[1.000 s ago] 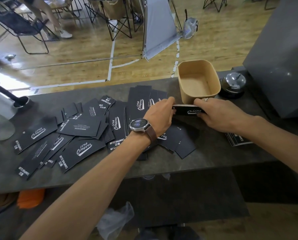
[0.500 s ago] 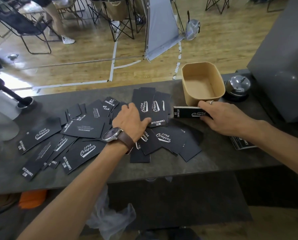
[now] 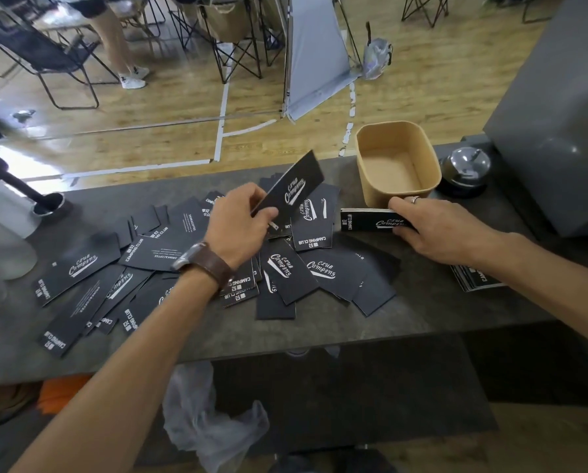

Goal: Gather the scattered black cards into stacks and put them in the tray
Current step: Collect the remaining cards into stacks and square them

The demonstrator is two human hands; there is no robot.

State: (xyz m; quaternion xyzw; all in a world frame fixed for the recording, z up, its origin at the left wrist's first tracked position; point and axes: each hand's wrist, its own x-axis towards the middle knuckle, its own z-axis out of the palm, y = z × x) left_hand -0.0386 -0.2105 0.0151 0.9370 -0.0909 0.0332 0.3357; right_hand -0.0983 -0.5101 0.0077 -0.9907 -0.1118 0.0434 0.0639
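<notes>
so, early days imo: the tray point(image 3: 397, 196) at the far right of the counter point(image 3: 422, 302) sits empty, nothing in it yet. most of the black cards point(image 3: 169, 261) lie loose and overlapping across the counter's middle and left, approx all of them left to collect. one stack point(image 3: 367, 220) is forming just in front of the tray, touching or nearly touching its near wall, can't tell which. a few more cards point(image 3: 470, 278) sit by the right forearm, apart from the rest.

left hand point(image 3: 238, 227) is pinched closed on a single card point(image 3: 290, 187), thumb & fingers at its lower end, card lifted clear of the pile and tilted up toward the tray. right hand point(image 3: 436, 230) is curled around the stack's right end, fingers over the top edge, gripping it on the counter.
</notes>
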